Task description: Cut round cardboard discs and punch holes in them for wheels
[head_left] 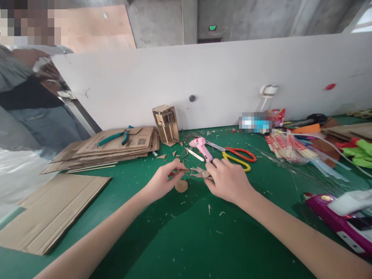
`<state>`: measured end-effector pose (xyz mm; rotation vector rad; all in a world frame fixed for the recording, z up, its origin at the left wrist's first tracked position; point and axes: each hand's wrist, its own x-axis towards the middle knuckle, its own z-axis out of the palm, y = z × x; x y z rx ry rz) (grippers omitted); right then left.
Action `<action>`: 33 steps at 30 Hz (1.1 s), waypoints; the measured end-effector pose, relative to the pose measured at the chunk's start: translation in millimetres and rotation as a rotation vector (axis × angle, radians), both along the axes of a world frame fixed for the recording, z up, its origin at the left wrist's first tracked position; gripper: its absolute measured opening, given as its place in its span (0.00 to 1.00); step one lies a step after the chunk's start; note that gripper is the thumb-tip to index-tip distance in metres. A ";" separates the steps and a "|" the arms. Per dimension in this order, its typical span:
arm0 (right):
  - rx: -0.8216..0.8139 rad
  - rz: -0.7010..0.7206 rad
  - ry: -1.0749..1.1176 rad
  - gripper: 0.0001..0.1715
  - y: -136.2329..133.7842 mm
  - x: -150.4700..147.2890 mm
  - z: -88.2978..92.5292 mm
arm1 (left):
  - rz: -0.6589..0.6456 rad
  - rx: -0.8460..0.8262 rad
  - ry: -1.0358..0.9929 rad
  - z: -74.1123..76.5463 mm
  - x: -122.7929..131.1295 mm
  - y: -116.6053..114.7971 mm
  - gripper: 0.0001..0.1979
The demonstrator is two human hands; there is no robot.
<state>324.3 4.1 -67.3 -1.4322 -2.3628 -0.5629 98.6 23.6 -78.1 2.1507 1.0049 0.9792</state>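
My left hand (168, 176) pinches a small brown piece (183, 170), probably cardboard, between thumb and fingers. My right hand (228, 180) is closed around a pair of pliers (200, 173), whose jaws point left at that piece. Whether the jaws touch it I cannot tell. Just below the piece, a round cardboard disc (181, 186) lies on the green table (186, 240). Beyond my hands are a pink glue gun (200, 145), a white pen-like stick (196, 155) and scissors (229, 150) with red and yellow handles.
A small cardboard structure (165, 124) stands by the white partition (139, 85). Left are stacked cardboard sheets (116, 143) with teal-handled cutters (113, 138) on top, and a loose sheet (58, 211). Right lie packaged sticks (287, 147) and a purple-and-white device (340, 221). A person (31, 100) stands far left.
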 end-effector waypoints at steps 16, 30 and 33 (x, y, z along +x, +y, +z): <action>-0.059 0.031 -0.024 0.10 -3.4 0.2 3.0 | 0.052 0.187 0.120 -5.8 2.0 -3.7 0.07; -0.106 0.080 -0.071 0.10 -2.9 -1.0 -0.7 | 0.110 0.198 0.251 -5.9 4.5 -9.0 0.10; -0.151 0.108 -0.084 0.11 -1.4 -0.6 -4.4 | 0.065 0.133 0.302 -3.8 3.3 -9.3 0.12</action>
